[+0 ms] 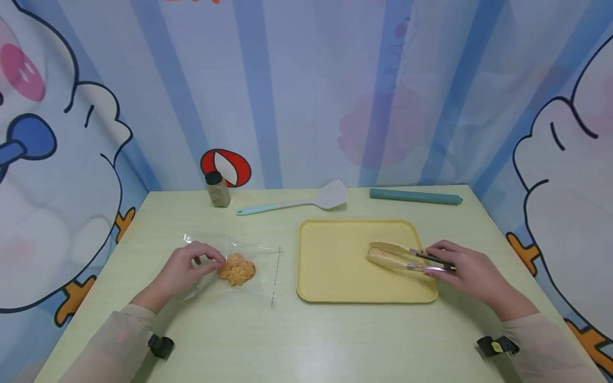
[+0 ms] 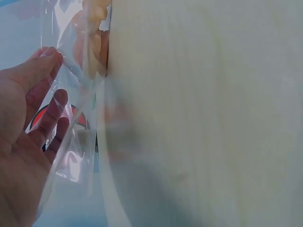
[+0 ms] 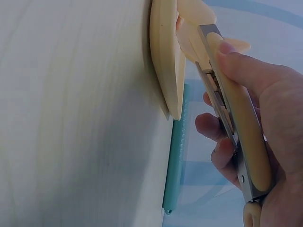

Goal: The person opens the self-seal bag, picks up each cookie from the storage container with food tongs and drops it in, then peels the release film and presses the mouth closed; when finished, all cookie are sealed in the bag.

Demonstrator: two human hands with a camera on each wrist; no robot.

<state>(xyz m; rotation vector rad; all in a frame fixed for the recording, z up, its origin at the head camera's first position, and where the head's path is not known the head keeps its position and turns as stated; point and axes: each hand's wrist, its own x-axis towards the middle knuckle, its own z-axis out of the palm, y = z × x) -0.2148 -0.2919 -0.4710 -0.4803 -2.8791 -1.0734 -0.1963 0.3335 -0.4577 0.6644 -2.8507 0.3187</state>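
Note:
My left hand (image 1: pixel 189 268) pinches the edge of a clear plastic bag (image 1: pixel 263 266) between thumb and fingertips, as the left wrist view shows. Several golden cookies (image 1: pixel 236 270) lie inside the bag, right by those fingertips. On the right, my other hand (image 1: pixel 471 271) grips a pair of tongs (image 3: pixel 244 123) with cream handles and tips, the thumb along one arm. The tong tips (image 1: pixel 383 260) reach over the yellow tray (image 1: pixel 335 266). I cannot tell whether anything sits between the tips.
Along the back of the table (image 1: pixel 230 340) stand a spice jar (image 1: pixel 218 190) with a black lid, a white spatula (image 1: pixel 330 196) with a pale blue handle, and a long teal bar-shaped object (image 1: pixel 415 197). A printed curtain (image 1: pixel 311 96) hangs behind.

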